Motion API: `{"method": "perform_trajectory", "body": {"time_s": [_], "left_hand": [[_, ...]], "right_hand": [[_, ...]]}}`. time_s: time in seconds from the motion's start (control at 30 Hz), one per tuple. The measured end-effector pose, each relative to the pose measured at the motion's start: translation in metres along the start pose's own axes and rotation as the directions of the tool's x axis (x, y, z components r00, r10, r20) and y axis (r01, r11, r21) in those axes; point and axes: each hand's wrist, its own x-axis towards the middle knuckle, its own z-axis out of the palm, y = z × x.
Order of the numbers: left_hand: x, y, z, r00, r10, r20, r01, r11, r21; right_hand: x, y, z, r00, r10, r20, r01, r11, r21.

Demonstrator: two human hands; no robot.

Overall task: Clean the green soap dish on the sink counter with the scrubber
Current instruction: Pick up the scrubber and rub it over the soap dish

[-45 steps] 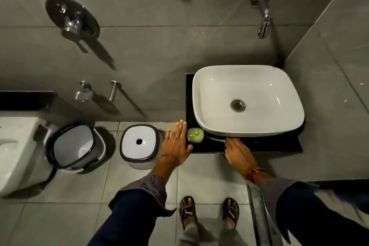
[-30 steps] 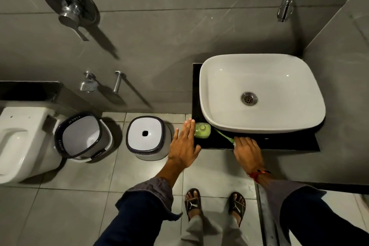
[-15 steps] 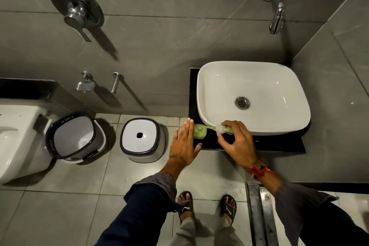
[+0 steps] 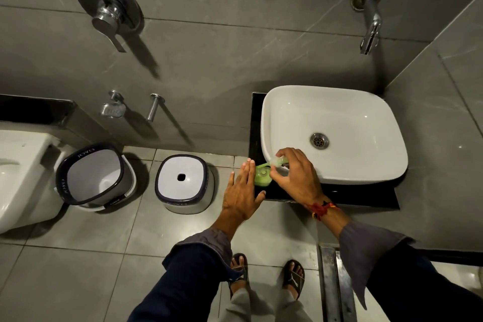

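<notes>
Soap dish (image 4: 262,177), a small rounded piece of pale green plastic, sits on the front left corner of the glossy black surface (image 4: 366,195), just beside the left front edge of the white basin (image 4: 337,112); whether anything lies in it cannot be told, since it is partly covered. Left hand (image 4: 241,195) is spread flat with the fingers straight and together, its fingertips against the dish's left side and holding nothing. Right hand (image 4: 296,176) is curled over the dish from the right, pinching the scrubber (image 4: 274,162), a thin green-handled tool with a pale, translucent-looking head; the handle slants down toward the top of the dish, though actual contact is hidden by the fingers. A red thread band (image 4: 320,208) wraps that wrist. The basin is a smooth, rounded-rectangle ceramic bowl, dry-looking and bare inside apart from its round metal drain (image 4: 319,140). A chrome spout (image 4: 369,31) projects from the grey tiled wall above it. On the grey floor tiles to the left stand a squarish bucket (image 4: 95,176) with a dark rim, open and showing only its pale inner wall, and a low white stool (image 4: 184,183) with rounded corners, a dark rim and a small hole in its top. Part of a white toilet (image 4: 18,172) shows at the far left.
</notes>
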Motion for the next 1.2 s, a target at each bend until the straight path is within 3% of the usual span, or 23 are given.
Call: {"method": "perform_trajectory", "body": {"time_s": [0.37, 0.57, 0.77, 1.2], "left_hand": [[0.002, -0.002, 0.000, 1.000, 0.002, -0.012, -0.003, 1.000, -0.026], [0.001, -0.001, 0.001, 1.000, 0.004, -0.016, -0.004, 1.000, -0.007], [-0.001, 0.002, 0.003, 0.999, 0.043, -0.030, -0.043, 0.999, 0.001], [-0.001, 0.001, 0.002, 0.999, 0.035, 0.004, -0.035, 0.999, 0.023]], "right_hand": [[-0.006, -0.002, -0.012, 0.998, -0.044, -0.042, 0.043, 0.999, -0.022], [-0.001, 0.003, 0.001, 0.994, 0.002, 0.111, 0.006, 0.998, -0.069], [0.016, 0.001, 0.022, 0.931, 0.071, 0.358, -0.008, 0.985, -0.174], [0.024, -0.008, 0.030, 0.902, -0.028, 0.432, 0.217, 0.893, -0.394]]}}
